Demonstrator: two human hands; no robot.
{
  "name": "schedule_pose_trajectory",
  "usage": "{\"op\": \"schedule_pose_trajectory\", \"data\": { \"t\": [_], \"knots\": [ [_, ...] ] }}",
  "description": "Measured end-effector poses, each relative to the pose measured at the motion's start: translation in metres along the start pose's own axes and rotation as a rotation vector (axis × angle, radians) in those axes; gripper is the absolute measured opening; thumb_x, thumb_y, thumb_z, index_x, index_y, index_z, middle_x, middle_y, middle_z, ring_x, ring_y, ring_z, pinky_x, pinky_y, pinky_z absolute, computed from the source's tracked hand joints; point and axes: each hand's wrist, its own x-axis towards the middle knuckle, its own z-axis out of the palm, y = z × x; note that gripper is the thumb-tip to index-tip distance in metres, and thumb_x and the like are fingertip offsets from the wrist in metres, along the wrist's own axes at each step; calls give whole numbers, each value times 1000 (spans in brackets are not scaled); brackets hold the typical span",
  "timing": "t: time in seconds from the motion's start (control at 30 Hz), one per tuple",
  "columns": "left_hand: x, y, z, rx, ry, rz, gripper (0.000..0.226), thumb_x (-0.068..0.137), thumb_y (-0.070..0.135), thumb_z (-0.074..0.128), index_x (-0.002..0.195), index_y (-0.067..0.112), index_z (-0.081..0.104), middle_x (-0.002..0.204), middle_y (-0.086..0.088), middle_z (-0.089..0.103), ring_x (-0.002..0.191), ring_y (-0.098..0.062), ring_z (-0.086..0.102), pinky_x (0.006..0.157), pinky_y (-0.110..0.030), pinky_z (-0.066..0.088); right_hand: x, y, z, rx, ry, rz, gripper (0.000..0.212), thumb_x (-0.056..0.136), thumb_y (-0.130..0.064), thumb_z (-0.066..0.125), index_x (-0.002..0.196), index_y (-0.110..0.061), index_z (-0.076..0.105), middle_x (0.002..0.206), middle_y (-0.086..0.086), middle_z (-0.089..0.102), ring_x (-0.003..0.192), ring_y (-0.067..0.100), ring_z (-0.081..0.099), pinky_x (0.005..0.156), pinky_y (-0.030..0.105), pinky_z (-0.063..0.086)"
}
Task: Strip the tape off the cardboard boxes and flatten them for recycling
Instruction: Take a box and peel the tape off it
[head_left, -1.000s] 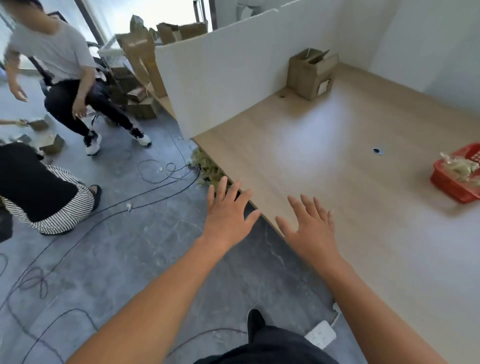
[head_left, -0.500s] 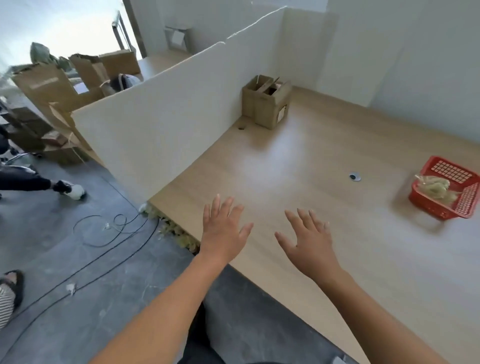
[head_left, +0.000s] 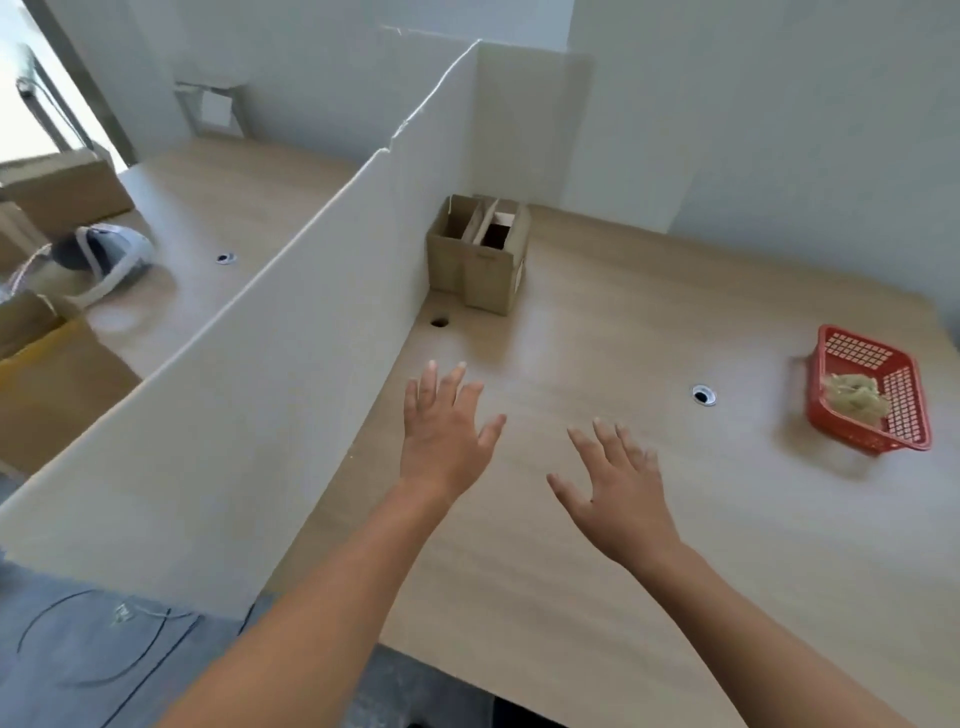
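Observation:
A small brown cardboard box (head_left: 480, 265) stands upright at the far corner of the wooden desk (head_left: 623, 519), against the white partition. Its top flaps stand open. My left hand (head_left: 444, 436) hovers over the desk with fingers spread, well short of the box, holding nothing. My right hand (head_left: 618, 483) reaches out beside it, fingers straight and spread, also empty. Both forearms stretch in from the bottom of the view.
A white partition (head_left: 270, 374) runs along the desk's left side. A red plastic basket (head_left: 872, 395) holding crumpled tape sits at the right. Two cable holes (head_left: 704, 396) pierce the desk. More cardboard boxes (head_left: 52, 384) and a white headset lie beyond the partition. Cables trail on the floor.
The view has swung right and forward over the desk. Both hands have moved out over the tabletop toward the box, which now appears nearer. The people on the floor have left the view.

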Motion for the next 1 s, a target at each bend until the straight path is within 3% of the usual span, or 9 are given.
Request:
{"op": "schedule_pose_trajectory", "data": {
  "t": [0.2,0.43,0.6,0.67,0.77,0.9,1.0],
  "knots": [
    [118,-9,4,-3,8,-15,58,103,55,40,150,22,44,165,-1,25,157,-26,-1,126,-50,-4,101,6,3,-39,27,16,76,96,-70,36,162,-36,17,171,2,11,158,24,-2,126,56,3],
    [204,-13,40,-80,-36,-87,56,103,54,41,145,18,50,162,-2,31,156,-25,4,126,-50,0,176,40,59,-34,-136,96,83,92,-78,31,162,-40,8,172,2,4,158,25,-6,125,58,1],
    [319,-19,50,78,115,15,53,104,52,42,140,16,54,157,-4,40,154,-26,15,127,-47,6,244,77,103,-89,-202,127,90,83,-86,14,161,-44,-4,172,2,-6,157,25,-13,124,60,0],
    [365,-19,52,85,129,-1,51,104,51,41,137,16,55,153,-4,43,151,-28,22,125,-47,16,271,87,115,-97,-257,147,92,81,-89,11,160,-45,-8,172,2,-10,157,26,-13,123,62,-1],
    [419,-20,60,23,34,-90,53,104,51,39,141,15,51,147,-5,46,137,-28,42,105,-43,40,288,99,136,-76,-396,182,95,78,-94,13,157,-49,-15,170,5,-20,156,27,-19,119,67,-5],
    [457,-30,76,-9,-227,-193,61,99,47,54,148,13,41,140,-9,53,119,-26,57,78,-33,42,286,106,157,-62,-462,196,104,62,-103,6,140,-54,-42,152,0,-52,138,23,-52,110,69,-24],
    [470,-41,84,-96,-282,-260,37,94,45,60,120,18,57,100,0,62,84,-15,57,60,-29,40,291,107,156,-28,-479,206,104,55,-105,4,130,-56,-48,140,-5,-61,124,18,-62,103,65,-31]
  ]
}}
